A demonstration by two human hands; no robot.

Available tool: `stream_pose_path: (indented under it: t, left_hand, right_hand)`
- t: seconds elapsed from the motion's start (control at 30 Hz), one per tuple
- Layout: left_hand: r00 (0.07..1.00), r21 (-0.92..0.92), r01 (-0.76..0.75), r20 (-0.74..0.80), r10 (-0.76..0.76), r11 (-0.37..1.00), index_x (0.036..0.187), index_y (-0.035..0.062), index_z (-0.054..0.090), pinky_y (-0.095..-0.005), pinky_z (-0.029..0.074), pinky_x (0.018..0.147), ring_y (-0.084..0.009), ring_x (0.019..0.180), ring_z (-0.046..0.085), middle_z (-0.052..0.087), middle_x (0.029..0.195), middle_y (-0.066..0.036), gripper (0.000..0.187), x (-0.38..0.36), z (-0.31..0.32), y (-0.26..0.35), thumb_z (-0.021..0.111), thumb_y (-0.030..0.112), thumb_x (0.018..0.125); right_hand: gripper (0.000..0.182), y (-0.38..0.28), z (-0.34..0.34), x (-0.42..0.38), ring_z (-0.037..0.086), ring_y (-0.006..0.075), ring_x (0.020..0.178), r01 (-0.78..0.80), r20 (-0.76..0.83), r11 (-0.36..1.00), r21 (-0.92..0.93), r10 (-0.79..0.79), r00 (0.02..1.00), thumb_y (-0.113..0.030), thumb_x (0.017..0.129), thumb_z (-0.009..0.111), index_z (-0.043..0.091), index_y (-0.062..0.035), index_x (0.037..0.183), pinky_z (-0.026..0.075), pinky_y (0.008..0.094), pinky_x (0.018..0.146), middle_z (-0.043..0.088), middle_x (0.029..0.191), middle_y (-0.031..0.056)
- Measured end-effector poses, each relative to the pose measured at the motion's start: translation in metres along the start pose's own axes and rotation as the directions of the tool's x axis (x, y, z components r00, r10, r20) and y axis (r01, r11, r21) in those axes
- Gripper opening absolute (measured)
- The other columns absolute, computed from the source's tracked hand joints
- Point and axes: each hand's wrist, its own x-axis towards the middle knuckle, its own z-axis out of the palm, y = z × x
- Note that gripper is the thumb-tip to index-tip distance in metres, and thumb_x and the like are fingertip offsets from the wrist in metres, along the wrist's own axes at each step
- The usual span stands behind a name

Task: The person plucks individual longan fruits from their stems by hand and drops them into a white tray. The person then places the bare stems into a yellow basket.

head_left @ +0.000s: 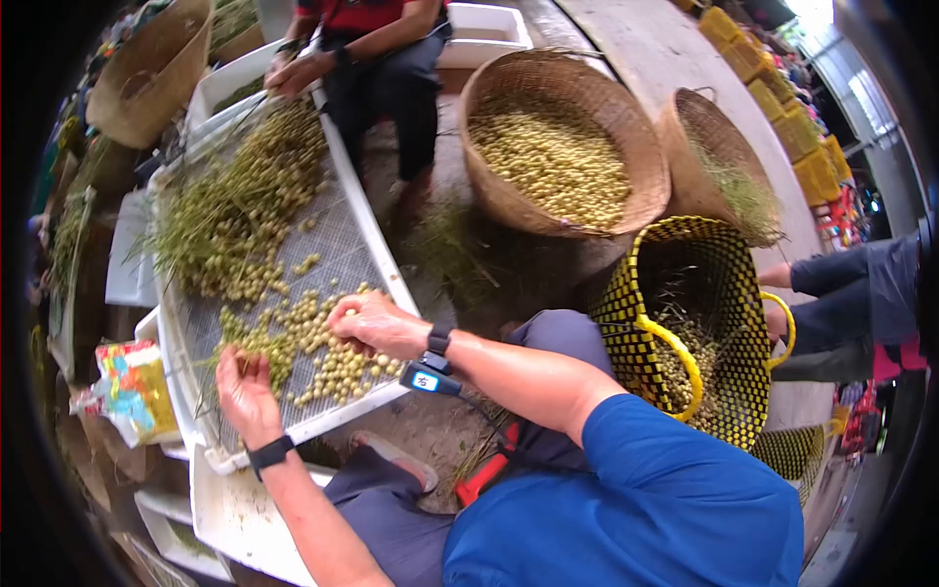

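My left hand is at the near left part of a mesh-bottomed tray, its fingers curled around green fruit stems. Over the loose small round yellow-green fruits is my right hand, with its fingers bent together; what lies inside them is hidden. Farther up the tray spreads a big heap of fruits on their stems. Both wrists wear dark bands, and the right one also carries a small device with a lit screen.
Another person sits at the tray's far end, hands over the heap. To my right stand a wicker basket of fruits, a basket with stems and a yellow-black woven bag. A colourful plastic bag lies left of the tray.
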Motion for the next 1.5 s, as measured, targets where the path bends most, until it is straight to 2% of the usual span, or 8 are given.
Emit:
stream_pose_path:
  t: [0.1,0.17,0.23,0.33,0.57,0.7,1.33,1.5]
  left_hand:
    - [0.997,0.005,-0.063,0.055,0.062,0.998,0.104,0.0066,0.062,-0.0386,0.058,0.072,-0.0183,0.078,0.065,0.064,0.086,-0.006,0.010,-0.014,0.012,0.002,0.063,0.013,0.097]
    - [0.999,0.040,-0.049,-0.020,0.050,0.998,0.097,0.0079,0.061,-0.0379,0.060,0.066,-0.0182,0.070,0.065,0.064,0.078,-0.006,0.007,-0.021,0.025,0.002,0.065,0.014,0.096]
    - [0.999,0.062,-0.021,-0.027,0.023,0.998,0.103,0.0057,0.062,-0.0347,0.061,0.065,-0.0183,0.074,0.066,0.064,0.084,-0.007,0.011,-0.031,0.035,-0.001,0.062,0.016,0.098]
    - [0.999,0.111,-0.036,-0.030,0.039,0.993,0.101,0.0047,0.061,-0.0336,0.061,0.065,-0.0180,0.074,0.067,0.064,0.086,-0.007,0.014,-0.041,0.045,-0.005,0.062,0.018,0.099]
    - [0.993,0.113,-0.105,-0.044,0.110,0.988,0.100,0.0043,0.059,-0.0330,0.061,0.068,-0.0181,0.078,0.068,0.064,0.088,-0.006,0.017,-0.043,0.047,-0.008,0.061,0.021,0.100]
    - [0.997,0.146,-0.058,0.050,0.052,0.988,0.106,0.0027,0.059,-0.0329,0.061,0.072,-0.0184,0.082,0.068,0.065,0.091,-0.007,0.020,-0.049,0.052,-0.012,0.060,0.022,0.101]
    - [0.991,0.167,-0.073,0.126,0.052,0.983,0.108,0.0022,0.065,-0.0285,0.060,0.064,-0.0155,0.076,0.068,0.067,0.089,-0.006,0.024,-0.051,0.056,-0.004,0.062,0.024,0.100]
    - [0.987,0.136,-0.152,0.074,0.143,0.979,0.106,0.0024,0.066,-0.0263,0.060,0.063,-0.0162,0.075,0.069,0.068,0.089,-0.007,0.022,-0.047,0.045,0.010,0.063,0.023,0.100]
  right_hand:
    - [0.051,0.042,-0.003,0.020,0.064,0.0320,0.104,0.294,0.113,0.629,-0.720,-0.311,0.944,-0.029,0.077,0.076,0.065,-0.0042,0.121,0.053,0.0440,0.091,0.066,0.109,0.0200]
    - [0.056,0.028,0.012,0.003,0.057,0.0358,0.119,0.254,0.067,0.363,-0.896,-0.456,0.887,-0.035,0.074,0.080,0.066,-0.0056,0.120,0.046,0.0431,0.103,0.060,0.125,0.0212]
    - [0.033,0.016,0.023,-0.006,0.065,0.0258,0.094,0.389,0.066,0.396,-0.832,-0.625,0.778,-0.028,0.080,0.080,0.069,-0.0020,0.097,0.053,0.0404,0.083,0.067,0.099,0.0119]
    - [0.020,0.006,0.042,-0.017,0.053,0.0043,0.063,0.423,0.065,0.743,-0.519,-0.459,0.886,-0.020,0.089,0.076,0.069,-0.0014,0.085,0.045,0.0237,0.055,0.060,0.075,0.0006]
    - [0.049,0.009,0.051,-0.015,0.061,0.0084,0.066,0.107,-0.034,0.986,-0.130,-0.112,0.993,-0.034,0.094,0.070,0.057,0.0022,0.124,0.053,0.0220,0.060,0.064,0.094,0.0057]
    - [0.018,0.005,0.036,-0.008,0.060,0.0101,0.060,-0.105,0.147,0.954,0.282,0.065,0.987,-0.022,0.095,0.070,0.059,-0.0076,0.091,0.051,0.0232,0.055,0.061,0.075,0.0012]
    - [0.049,-0.020,0.018,-0.022,0.065,0.0155,0.083,-0.091,0.208,0.917,0.388,0.009,0.978,-0.003,0.084,0.073,0.052,-0.0014,0.127,0.058,0.0293,0.076,0.062,0.097,0.0064]
    - [0.057,-0.014,0.005,-0.024,0.064,0.0153,0.096,0.075,0.166,0.984,-0.162,-0.048,0.985,-0.001,0.084,0.071,0.049,-0.0023,0.136,0.057,0.0313,0.084,0.062,0.112,0.0061]
